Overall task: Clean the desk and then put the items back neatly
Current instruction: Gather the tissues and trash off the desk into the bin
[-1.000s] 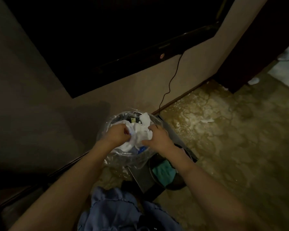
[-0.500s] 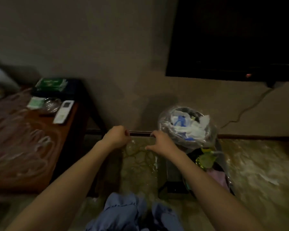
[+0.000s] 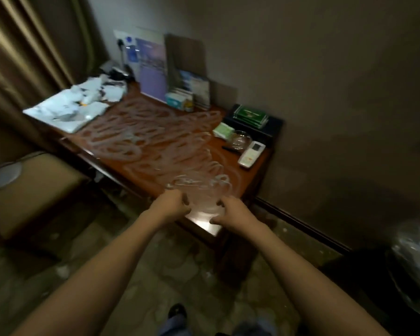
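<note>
While both hands hover over the near corner of the surface [image 3: 155,151], they seem to hold something clear and filmy between them, though blur keeps me from saying what it is. The left hand [image 3: 171,204] has its fingers curled into a fist-like grip; the right hand [image 3: 230,212] has fingers bent too, and whether either truly pinches the film I cannot tell.

White looping smears cover the wooden top, so wiping looks unfinished. A thin film would likely be light, limp and slippery, best taken at its edges with both hands.

Things to work around: a glass ashtray [image 3: 240,139], probably fragile and heavy for its size, best lifted by the rim; a white remote [image 3: 251,154] just beside it; a green packet [image 3: 224,130]; a dark tray of green boxes [image 3: 251,115]; standing leaflets [image 3: 153,69] at the wall; crumpled white papers [image 3: 75,105] on the far left corner. A bin [image 3: 415,260] stands on the floor at right.
</note>
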A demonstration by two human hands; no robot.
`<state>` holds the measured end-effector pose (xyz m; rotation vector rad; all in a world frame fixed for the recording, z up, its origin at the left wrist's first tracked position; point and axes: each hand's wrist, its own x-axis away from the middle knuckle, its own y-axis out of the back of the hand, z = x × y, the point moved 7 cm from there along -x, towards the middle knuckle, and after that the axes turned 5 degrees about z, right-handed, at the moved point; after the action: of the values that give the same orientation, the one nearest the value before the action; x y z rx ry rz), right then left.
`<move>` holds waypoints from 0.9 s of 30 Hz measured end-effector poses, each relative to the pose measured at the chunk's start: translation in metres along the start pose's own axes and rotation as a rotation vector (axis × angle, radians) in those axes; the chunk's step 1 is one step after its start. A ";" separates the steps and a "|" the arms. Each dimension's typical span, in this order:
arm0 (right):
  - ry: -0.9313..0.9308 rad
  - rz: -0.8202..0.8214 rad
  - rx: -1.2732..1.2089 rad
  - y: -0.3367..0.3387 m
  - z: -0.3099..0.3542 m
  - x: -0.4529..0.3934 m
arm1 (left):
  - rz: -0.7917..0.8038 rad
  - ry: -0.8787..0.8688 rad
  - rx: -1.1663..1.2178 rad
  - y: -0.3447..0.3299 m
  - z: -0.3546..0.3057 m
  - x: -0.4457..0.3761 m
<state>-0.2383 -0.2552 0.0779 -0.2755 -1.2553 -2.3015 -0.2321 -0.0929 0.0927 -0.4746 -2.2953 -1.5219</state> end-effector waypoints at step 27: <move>0.260 0.152 0.143 -0.079 0.318 -0.352 | -0.105 0.253 0.106 0.215 0.370 -0.133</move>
<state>0.0030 0.1605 0.0551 -0.0189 -1.2135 -2.0325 -0.0537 0.3178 0.0705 -0.1267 -2.2170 -1.4073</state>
